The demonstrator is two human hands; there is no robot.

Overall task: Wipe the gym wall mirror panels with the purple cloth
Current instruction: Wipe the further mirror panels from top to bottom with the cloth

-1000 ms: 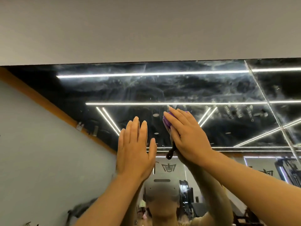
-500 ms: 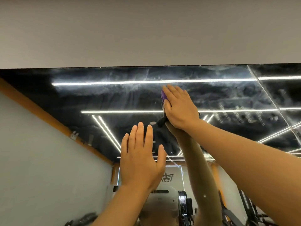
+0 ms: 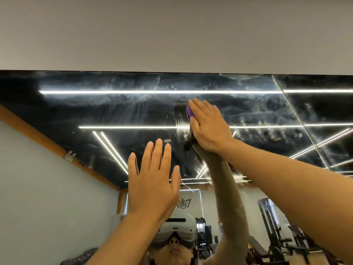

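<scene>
Your right hand [image 3: 209,127] presses the purple cloth [image 3: 189,112] flat against the upper mirror [image 3: 114,111], fingers straight to spread the pressure over the smears. Your left hand [image 3: 153,180], open with fingers spread, seems to brace you lower down.

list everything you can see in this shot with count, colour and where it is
mirror panels: two in view, dark and smeared, across the wall; seam at right
purple cloth: one, purple, high on the mirror under the right hand
wall above mirror: one, beige, top of view
reflected light strips: several, white, in the mirror
reflected gym machines: several, black, lower right
reflected headset: one, white-grey, bottom centre
left hand: one, fingers straight, flat at the mirror
right hand: one, fingers straight, pressing the cloth
</scene>
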